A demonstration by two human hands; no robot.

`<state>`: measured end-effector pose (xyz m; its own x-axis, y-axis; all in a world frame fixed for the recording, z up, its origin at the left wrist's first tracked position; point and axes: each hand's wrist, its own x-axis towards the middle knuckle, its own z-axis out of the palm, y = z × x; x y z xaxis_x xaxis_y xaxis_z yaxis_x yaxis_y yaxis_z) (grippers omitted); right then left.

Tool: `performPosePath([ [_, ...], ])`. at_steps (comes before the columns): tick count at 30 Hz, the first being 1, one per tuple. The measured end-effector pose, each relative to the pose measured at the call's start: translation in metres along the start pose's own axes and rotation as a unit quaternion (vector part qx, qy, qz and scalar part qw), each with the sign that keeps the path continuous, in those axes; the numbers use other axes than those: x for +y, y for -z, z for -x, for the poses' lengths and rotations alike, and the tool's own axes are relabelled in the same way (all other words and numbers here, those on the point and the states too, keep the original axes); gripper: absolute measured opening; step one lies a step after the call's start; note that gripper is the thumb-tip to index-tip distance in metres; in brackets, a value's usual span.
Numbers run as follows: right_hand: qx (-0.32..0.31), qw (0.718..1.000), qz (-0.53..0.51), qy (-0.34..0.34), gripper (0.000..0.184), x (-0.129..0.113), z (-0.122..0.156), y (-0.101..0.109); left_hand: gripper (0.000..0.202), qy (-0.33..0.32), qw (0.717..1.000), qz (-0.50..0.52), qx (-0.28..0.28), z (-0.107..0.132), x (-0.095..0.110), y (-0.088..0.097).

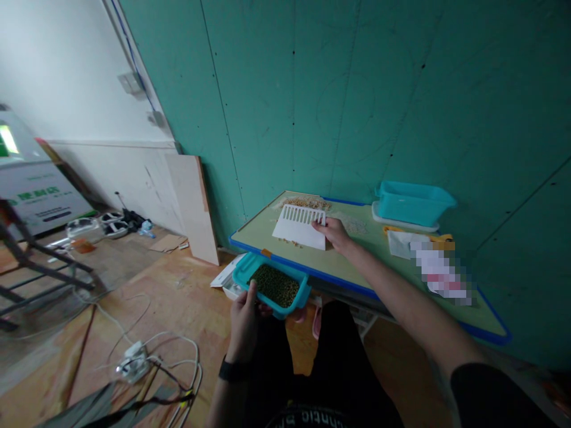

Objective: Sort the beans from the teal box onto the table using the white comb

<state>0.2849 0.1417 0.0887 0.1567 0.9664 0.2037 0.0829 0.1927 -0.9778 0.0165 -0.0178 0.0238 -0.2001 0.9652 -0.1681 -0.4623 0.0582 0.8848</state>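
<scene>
My left hand (pixel 244 318) grips the near rim of a turquoise plastic tub (pixel 304 292), held just off the table's front edge. Small dark green beans (pixel 274 284) cover its bottom, with some tan ones at the right. Over the tabletop, my right hand (pixel 333 232) pinches the right edge of a white slotted scraper (pixel 298 230), a flat sheet with a row of slots along its far side. Behind the scraper lies a heap of tan beans or kernels (pixel 307 203). A few loose pieces (pixel 289 242) sit by its near edge, and pale grains (pixel 354 224) spread to its right.
The pale green table (pixel 370 261) has blue-taped edges and stands against a green wall. At its back right sits another turquoise tub (pixel 414 205) on a white lid; white packets (pixel 401 244) lie nearer. Cables and a power strip (pixel 134 361) cover the floor at left.
</scene>
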Motion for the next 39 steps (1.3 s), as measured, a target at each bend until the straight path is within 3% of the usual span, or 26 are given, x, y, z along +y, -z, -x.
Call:
performPosePath([
  [11, 0.049, 0.998, 0.033, 0.007, 0.060, -0.010, 0.014, 0.013, 0.054, 0.009, 1.000, 0.015, -0.009, -0.008, -0.008, 0.005],
  [27, 0.086, 0.995, 0.021, -0.040, 0.052, -0.014, 0.074, 0.060, 0.055, -0.011, 0.999, 0.013, 0.032, -0.009, -0.013, 0.004],
  [39, 0.089, 0.993, -0.016, -0.071, 0.053, -0.017, 0.088, 0.058, 0.052, -0.021, 0.999, 0.016, 0.028, -0.005, -0.011, 0.002],
])
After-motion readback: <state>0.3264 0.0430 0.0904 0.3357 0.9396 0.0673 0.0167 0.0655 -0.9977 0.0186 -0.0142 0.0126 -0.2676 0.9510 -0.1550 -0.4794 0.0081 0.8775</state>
